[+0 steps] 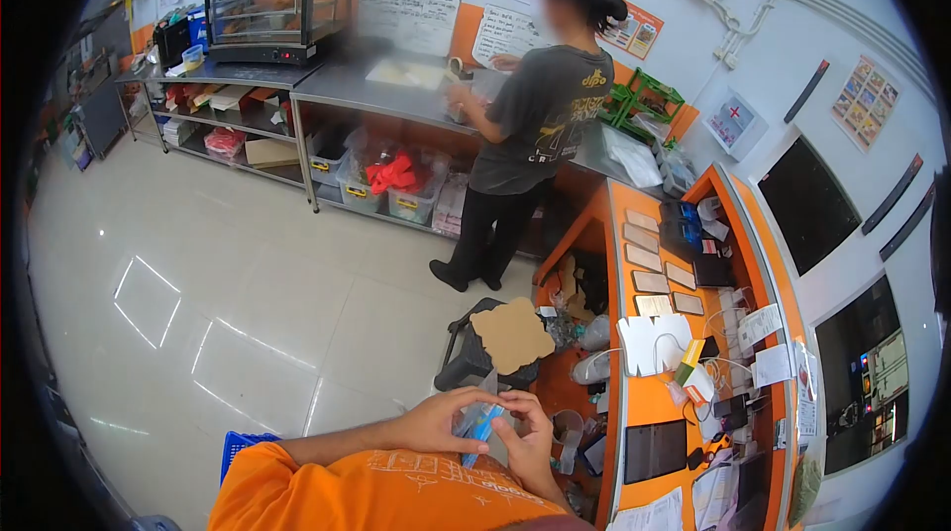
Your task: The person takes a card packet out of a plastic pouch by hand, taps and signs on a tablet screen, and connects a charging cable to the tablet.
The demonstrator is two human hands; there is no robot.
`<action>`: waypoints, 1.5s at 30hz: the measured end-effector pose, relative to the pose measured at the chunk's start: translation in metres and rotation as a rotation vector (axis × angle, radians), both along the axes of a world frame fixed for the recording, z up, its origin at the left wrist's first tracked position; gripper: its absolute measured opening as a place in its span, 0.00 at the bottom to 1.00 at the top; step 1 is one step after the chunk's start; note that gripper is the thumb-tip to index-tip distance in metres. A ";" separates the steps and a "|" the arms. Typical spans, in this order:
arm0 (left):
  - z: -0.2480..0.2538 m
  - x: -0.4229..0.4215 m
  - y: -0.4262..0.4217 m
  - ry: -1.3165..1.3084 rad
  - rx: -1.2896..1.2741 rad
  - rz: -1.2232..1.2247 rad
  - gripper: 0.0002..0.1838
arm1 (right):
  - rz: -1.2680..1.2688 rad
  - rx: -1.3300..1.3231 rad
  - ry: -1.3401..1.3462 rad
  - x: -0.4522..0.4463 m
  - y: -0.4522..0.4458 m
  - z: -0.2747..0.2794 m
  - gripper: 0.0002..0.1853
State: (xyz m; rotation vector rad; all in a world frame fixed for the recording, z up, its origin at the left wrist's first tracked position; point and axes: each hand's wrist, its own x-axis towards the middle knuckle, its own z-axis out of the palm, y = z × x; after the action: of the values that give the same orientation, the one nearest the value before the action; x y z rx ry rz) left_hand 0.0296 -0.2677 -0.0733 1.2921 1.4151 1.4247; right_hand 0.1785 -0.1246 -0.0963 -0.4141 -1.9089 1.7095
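Close to the orange shirt at the bottom, my left hand (444, 422) and my right hand (527, 437) are together on a small clear plastic bag with a blue strip (483, 426). Fingers of both hands are closed on it, the left from one side and the right from the other. Its clear upper part sticks up between the fingertips. What is inside, if anything, I cannot make out. Just beyond my hands stands a black bin (466, 353) with a brown cardboard piece (513, 335) on top.
To my right, an orange counter (634, 224) holds several phone-like slabs (651, 282), a tablet (655, 452), cables and papers. A person (540, 105) stands at the steel table (337, 83) ahead. A glass display warmer (277, 6) is far left; a blue basket (243, 444) is beside me.
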 end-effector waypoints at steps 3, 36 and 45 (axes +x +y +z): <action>-0.002 -0.003 0.001 -0.004 -0.007 0.016 0.34 | 0.024 0.018 -0.002 -0.002 0.002 0.002 0.14; 0.003 -0.002 0.009 0.096 0.116 -0.023 0.35 | 0.005 0.111 0.084 0.009 0.001 0.023 0.11; 0.001 -0.001 0.009 0.106 0.154 -0.039 0.35 | 0.020 0.092 0.124 0.013 0.002 0.018 0.09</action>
State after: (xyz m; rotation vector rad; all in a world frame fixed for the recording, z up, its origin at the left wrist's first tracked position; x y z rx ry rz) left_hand 0.0285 -0.2588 -0.0725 1.5036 1.3624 1.4817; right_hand 0.1914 -0.1222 -0.0779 -0.2492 -1.8993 1.6137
